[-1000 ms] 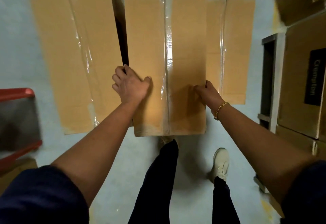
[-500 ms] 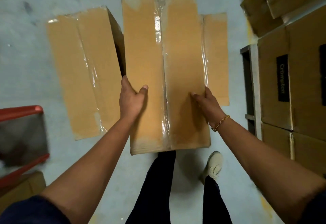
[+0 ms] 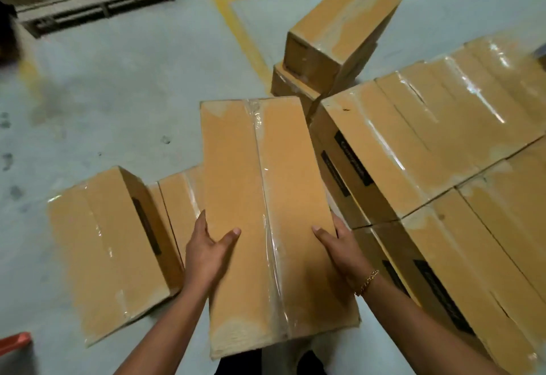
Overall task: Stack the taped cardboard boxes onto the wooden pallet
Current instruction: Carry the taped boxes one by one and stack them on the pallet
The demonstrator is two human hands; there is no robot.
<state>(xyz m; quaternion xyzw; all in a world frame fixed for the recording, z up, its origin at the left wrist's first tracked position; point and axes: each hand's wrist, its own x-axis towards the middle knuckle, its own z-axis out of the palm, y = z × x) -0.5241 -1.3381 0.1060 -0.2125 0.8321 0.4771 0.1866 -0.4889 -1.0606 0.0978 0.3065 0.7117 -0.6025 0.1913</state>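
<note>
Person carrying a long tan taped cardboard box [image 3: 266, 212] above a grey concrete floor [image 3: 118, 79], part-way through a stacking job.
The left hand [image 3: 204, 253] and right hand [image 3: 339, 244] grip its long sides, thumbs on top. At right, a block of tan taped boxes [image 3: 413, 144] is already stacked; its pallet is hidden. Two tan floor boxes [image 3: 103, 250] at left and a piled pair of boxes [image 3: 339, 29] beyond look not yet stacked, so several loads seem left.

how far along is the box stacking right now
Done: a stack of boxes stands at right. In hand: left hand and right hand grip one box. Left: two floor boxes at left, maybe the pair beyond.
</note>
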